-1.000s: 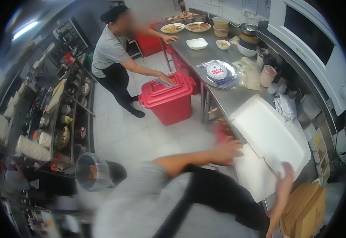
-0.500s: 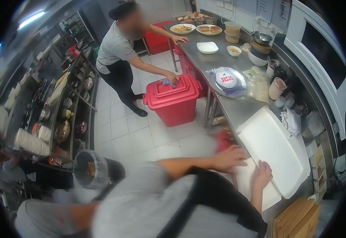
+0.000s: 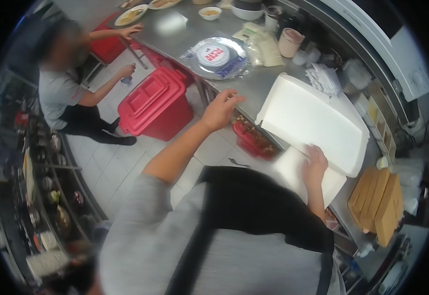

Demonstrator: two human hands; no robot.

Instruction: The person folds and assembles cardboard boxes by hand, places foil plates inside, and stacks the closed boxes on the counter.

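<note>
One white box (image 3: pixel 317 115), open on a steel counter (image 3: pixel 254 88), right hand (image 3: pixel 315 164) at its fold, grip unclear, left hand (image 3: pixel 220 110) in mid-air nearby, loosely spread

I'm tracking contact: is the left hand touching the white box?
No, a visible gap separates the left hand from the white box.

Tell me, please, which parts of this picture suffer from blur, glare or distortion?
Head view: the wide lens curves the shelves at left, which look dim and soft, and the corners go black; head view: the white box is very bright, with little surface detail; head view: the right hand is slightly blurred.
</note>
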